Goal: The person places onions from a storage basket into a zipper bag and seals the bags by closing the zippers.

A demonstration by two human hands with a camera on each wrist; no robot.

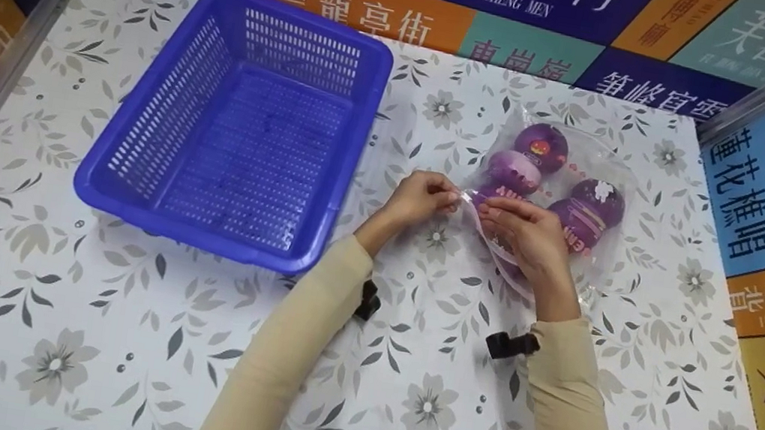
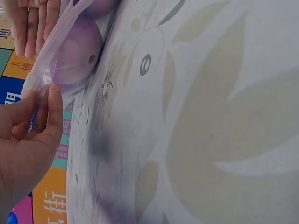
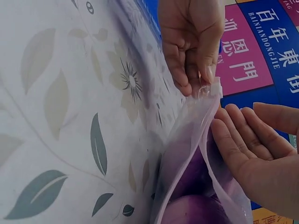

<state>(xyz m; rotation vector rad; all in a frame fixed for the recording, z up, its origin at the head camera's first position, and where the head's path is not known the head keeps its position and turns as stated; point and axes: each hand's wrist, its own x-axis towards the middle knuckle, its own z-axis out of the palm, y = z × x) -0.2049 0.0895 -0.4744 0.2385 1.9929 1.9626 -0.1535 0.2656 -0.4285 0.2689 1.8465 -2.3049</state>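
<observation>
A clear plastic zip bag point(image 1: 561, 185) with pink print lies on the table, holding several round purple things point(image 1: 542, 148) that look like fruit. My left hand point(image 1: 419, 198) pinches the corner of the bag's mouth, right at the white slider point(image 3: 215, 88). In the right wrist view, the two edges of the mouth stand apart below that slider, and purple skin shows between them. Beside the mouth is my right hand point(image 3: 257, 149), its fingers fairly straight and the palm turned up, fingertips close to the film.
To the left stands a blue perforated plastic basket point(image 1: 356, 135) with nothing in it. The table point(image 1: 180, 352) has a floral cover. Panels with printed lettering point(image 1: 346, 1) rise at the back and both sides.
</observation>
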